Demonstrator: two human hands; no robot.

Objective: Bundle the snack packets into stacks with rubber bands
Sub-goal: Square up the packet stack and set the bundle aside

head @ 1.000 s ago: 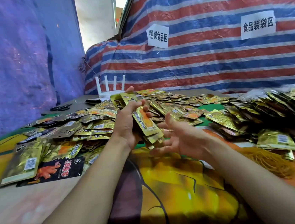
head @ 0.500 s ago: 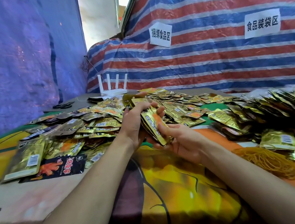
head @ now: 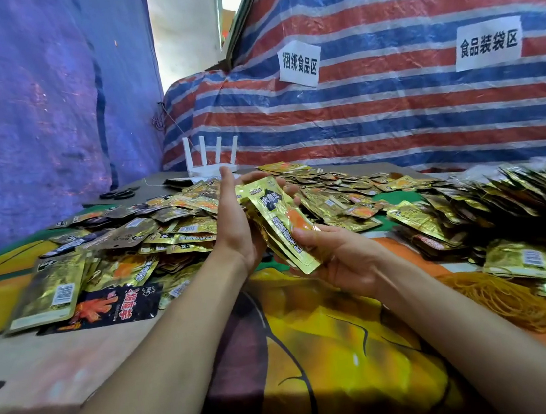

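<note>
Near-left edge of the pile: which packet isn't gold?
The black packet with red-orange print, lying flat just right of the gold barcode packet. Its neighbours at that edge are gold foil.

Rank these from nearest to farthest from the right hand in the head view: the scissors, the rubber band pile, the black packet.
1. The rubber band pile, just right of the right hand gripping the packet stack.
2. The black packet, at the front left.
3. The scissors, far back left.
</note>
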